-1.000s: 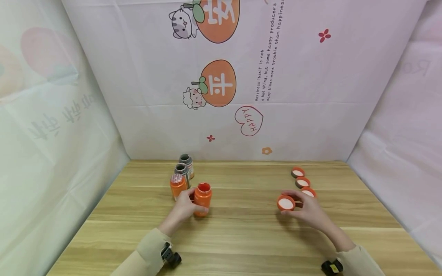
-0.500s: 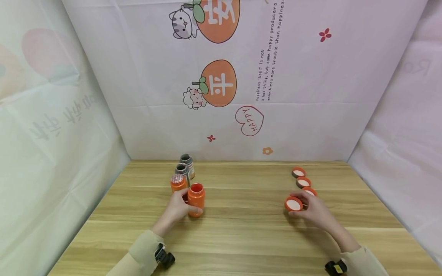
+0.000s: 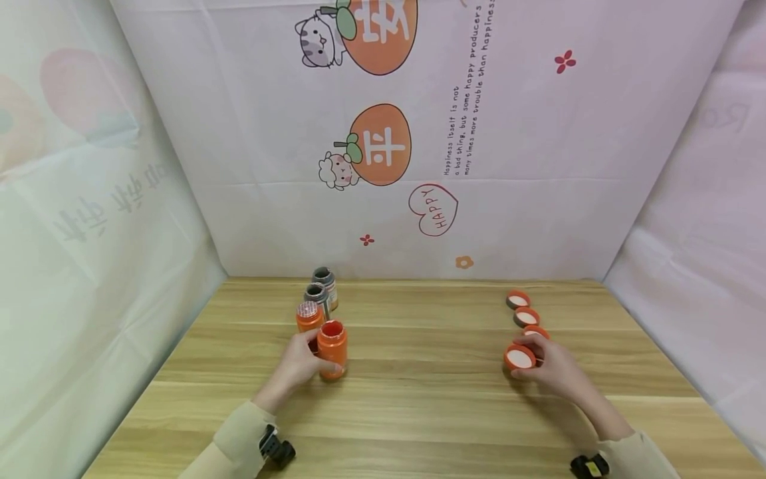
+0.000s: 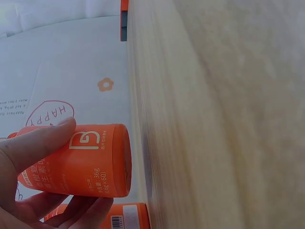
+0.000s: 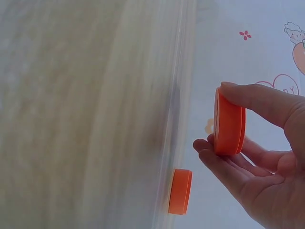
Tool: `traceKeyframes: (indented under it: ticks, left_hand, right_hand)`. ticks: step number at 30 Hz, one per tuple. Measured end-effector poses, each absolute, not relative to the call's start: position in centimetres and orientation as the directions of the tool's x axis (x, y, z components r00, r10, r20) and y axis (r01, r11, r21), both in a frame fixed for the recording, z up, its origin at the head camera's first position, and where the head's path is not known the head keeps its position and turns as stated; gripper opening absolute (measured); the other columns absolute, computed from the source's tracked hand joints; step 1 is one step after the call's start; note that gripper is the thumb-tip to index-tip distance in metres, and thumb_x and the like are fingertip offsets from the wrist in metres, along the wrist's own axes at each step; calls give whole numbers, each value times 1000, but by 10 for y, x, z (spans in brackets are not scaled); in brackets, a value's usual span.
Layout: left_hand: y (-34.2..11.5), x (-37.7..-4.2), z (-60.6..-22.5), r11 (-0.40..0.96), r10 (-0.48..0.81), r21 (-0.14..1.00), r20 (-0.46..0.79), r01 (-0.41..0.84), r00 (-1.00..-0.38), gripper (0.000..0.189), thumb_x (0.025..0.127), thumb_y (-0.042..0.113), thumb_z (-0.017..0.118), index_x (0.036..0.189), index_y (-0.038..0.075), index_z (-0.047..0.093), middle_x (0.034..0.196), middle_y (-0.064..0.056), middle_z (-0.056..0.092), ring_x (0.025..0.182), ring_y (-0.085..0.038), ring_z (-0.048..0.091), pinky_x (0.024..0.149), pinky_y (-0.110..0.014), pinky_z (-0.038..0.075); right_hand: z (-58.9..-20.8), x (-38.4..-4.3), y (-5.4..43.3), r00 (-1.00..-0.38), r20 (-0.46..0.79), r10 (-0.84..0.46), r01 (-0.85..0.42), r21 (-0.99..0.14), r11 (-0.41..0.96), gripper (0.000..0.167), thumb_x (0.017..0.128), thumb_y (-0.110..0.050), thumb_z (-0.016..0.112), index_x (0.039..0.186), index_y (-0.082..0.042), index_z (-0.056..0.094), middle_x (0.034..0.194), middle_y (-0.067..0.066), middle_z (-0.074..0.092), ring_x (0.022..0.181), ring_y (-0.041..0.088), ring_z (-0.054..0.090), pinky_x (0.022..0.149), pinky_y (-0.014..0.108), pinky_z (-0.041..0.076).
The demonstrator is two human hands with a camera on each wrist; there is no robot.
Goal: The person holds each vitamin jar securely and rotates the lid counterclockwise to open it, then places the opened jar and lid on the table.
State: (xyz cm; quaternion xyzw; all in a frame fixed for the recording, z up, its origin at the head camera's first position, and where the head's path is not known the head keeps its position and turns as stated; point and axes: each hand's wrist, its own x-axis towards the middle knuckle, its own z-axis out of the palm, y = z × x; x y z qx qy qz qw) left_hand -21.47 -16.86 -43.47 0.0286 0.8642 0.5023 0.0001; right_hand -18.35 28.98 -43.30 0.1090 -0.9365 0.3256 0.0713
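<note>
My left hand (image 3: 297,366) grips an open orange bottle (image 3: 332,347) upright, thumb on one side and fingers on the other. In the left wrist view a narrow gap shows between the bottle's base and the tabletop. Just behind it stands a second orange bottle (image 3: 308,315) with a whitish seal over its mouth. My right hand (image 3: 555,366) pinches an orange cap (image 5: 229,125) by its rim, white lining facing up, held above the table. Close behind it another orange cap (image 5: 180,192) lies on the wood, partly covered by my fingers in the head view.
Two grey open-mouthed bottles, a nearer one (image 3: 316,293) and a farther one (image 3: 325,285), continue the row at the back left. Two orange-and-grey caps (image 3: 526,317) lie lining-up toward the back right. White printed cloth (image 3: 509,219) walls the wooden table (image 3: 419,399) behind and on both sides.
The left hand has carried the orange bottle leftward, closer to the bottle row. The right hand has moved rightward with its cap, toward the line of caps.
</note>
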Motion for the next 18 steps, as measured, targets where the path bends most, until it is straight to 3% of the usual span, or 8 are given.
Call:
traceKeyframes:
  ticks: [18]
  left_hand:
    - [-185,-213,-435,514,16,857,32,35,-999,63,55,3,87,114,5,65,103,-6,69,94,-20,62,91,-44,47]
  right_hand:
    - [-434,-182,306,-983,157,-100,-173,-576,799,63,67,-21,85,117,6,56,107,28,64,99,40,62,79,47,51]
